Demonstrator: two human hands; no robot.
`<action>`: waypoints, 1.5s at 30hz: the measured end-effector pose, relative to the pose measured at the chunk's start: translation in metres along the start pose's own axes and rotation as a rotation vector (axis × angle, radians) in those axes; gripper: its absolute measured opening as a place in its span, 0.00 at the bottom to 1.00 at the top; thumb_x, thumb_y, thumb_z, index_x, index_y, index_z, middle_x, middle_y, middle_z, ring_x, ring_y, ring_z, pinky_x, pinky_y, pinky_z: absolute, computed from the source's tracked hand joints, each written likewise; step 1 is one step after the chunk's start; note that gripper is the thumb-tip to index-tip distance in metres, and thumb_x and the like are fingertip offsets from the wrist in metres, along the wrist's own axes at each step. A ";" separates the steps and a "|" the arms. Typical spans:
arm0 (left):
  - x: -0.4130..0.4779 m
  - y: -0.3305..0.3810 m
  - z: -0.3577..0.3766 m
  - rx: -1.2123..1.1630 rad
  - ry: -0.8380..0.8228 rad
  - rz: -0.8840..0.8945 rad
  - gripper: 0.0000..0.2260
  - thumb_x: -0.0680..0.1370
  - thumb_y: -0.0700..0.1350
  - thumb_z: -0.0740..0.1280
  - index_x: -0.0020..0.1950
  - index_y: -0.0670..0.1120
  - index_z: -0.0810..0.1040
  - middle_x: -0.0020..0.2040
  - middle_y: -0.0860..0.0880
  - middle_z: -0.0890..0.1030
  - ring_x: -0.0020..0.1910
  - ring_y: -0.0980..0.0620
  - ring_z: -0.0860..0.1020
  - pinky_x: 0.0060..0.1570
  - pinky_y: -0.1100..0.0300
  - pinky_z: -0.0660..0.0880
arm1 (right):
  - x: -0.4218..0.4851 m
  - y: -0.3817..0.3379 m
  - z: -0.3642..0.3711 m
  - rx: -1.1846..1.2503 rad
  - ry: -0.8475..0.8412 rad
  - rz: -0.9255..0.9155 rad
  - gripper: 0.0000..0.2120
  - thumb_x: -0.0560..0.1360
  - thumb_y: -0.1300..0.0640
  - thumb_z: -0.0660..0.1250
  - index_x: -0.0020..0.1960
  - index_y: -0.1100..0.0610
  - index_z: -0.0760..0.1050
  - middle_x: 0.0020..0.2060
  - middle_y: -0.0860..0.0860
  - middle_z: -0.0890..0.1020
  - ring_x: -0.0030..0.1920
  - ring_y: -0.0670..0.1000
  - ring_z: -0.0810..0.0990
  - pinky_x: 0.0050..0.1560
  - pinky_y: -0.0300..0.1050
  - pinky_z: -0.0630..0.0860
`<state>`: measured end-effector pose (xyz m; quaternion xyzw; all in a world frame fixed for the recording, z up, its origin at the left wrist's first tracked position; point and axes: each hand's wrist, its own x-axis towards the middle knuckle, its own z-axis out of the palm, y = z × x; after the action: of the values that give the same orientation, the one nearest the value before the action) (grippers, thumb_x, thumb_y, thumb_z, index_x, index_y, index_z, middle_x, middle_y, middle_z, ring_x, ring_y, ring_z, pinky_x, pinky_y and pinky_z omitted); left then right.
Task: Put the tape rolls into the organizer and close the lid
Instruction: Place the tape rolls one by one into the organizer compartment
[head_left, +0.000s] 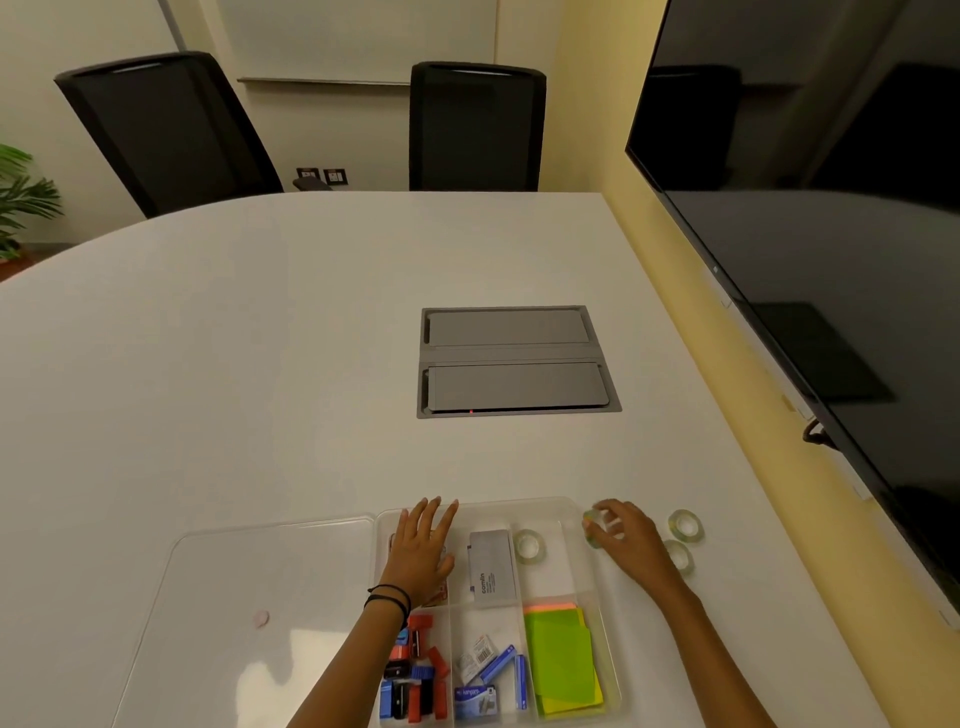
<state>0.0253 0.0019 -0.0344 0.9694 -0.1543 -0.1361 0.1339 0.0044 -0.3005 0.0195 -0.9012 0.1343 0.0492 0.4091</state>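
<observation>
The right hand (626, 538) pinches a tape roll (591, 526); left hand (423, 545) lies flat, fingers spread, beside the "camlin" box (491, 569).

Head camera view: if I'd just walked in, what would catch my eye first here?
Probably the clear organizer at the near edge of the white table, its compartments full of bright sticky notes and red and blue clips, with its lid lying open to the left. The left hand rests flat on it while the right hand grips a tape roll at its right edge. Two more rolls wait further right.
</observation>
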 end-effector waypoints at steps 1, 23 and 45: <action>0.000 0.000 0.000 -0.002 -0.001 0.000 0.29 0.79 0.49 0.57 0.75 0.51 0.44 0.78 0.45 0.49 0.77 0.45 0.45 0.75 0.46 0.41 | -0.001 -0.007 0.002 0.014 -0.035 -0.049 0.13 0.72 0.55 0.71 0.55 0.56 0.76 0.47 0.53 0.76 0.43 0.51 0.76 0.44 0.41 0.73; -0.001 0.000 -0.003 -0.021 0.000 0.008 0.29 0.79 0.50 0.57 0.75 0.51 0.45 0.78 0.45 0.49 0.77 0.45 0.45 0.75 0.46 0.41 | 0.013 -0.018 0.052 -0.584 -0.423 -0.355 0.18 0.75 0.65 0.62 0.64 0.58 0.67 0.62 0.56 0.71 0.61 0.54 0.72 0.54 0.48 0.74; -0.001 -0.001 0.000 -0.031 0.019 0.022 0.29 0.79 0.48 0.58 0.75 0.50 0.46 0.78 0.43 0.49 0.77 0.43 0.46 0.75 0.45 0.42 | -0.031 0.081 -0.006 -0.459 0.046 0.221 0.27 0.75 0.64 0.62 0.72 0.61 0.59 0.74 0.64 0.54 0.74 0.64 0.54 0.74 0.56 0.59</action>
<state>0.0248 0.0030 -0.0341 0.9667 -0.1615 -0.1277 0.1520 -0.0479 -0.3494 -0.0292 -0.9512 0.2268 0.1023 0.1826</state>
